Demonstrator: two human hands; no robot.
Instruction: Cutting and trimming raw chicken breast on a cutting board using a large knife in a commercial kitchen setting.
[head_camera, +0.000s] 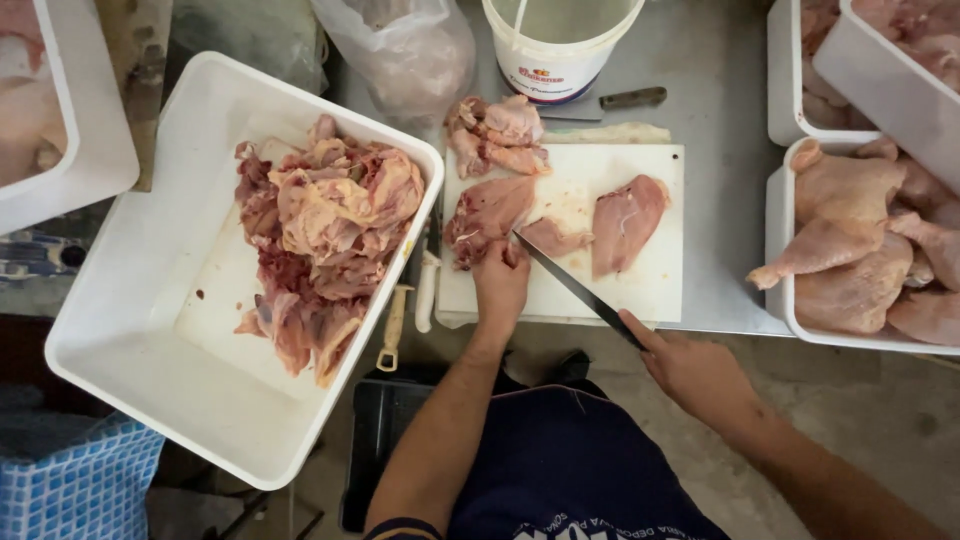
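Head view is showing the left hand (500, 285) pressing a chicken piece (487, 215) onto the white cutting board (655, 275), while the right hand (695, 372) is gripping a knife (575, 288), blade tip just beside the left fingers.

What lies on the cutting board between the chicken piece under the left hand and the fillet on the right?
In the head view, a small meat piece and the knife tip lie between the chicken piece and fillet.
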